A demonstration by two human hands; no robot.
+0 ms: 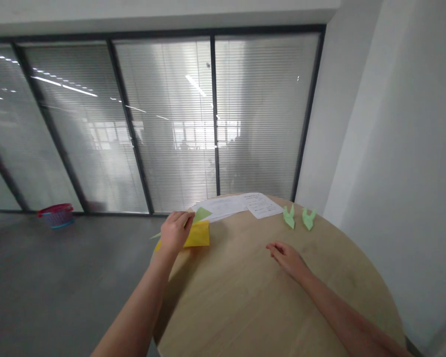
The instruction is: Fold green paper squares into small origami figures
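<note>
My left hand [175,230] is over the far left edge of the table, its fingers pinched on a green sheet of paper [202,214]. Part of the sheet shows on either side of the hand, while its middle is hidden behind the fingers. Directly below lies yellow paper [198,235], partly covered by my hand and wrist. My right hand [287,258] hovers over the middle of the table, fingers curled together with nothing showing in them. Beyond it stand two folded light green paper figures [289,217], each with pointed tips, side by side near the right rim.
White printed sheets [262,205] lie along the far side of the round wooden table [238,297]. Behind it runs a glass partition with blinds [178,124], and a white wall [405,173] rises at the right. A red and blue basket [57,216] sits on the grey floor.
</note>
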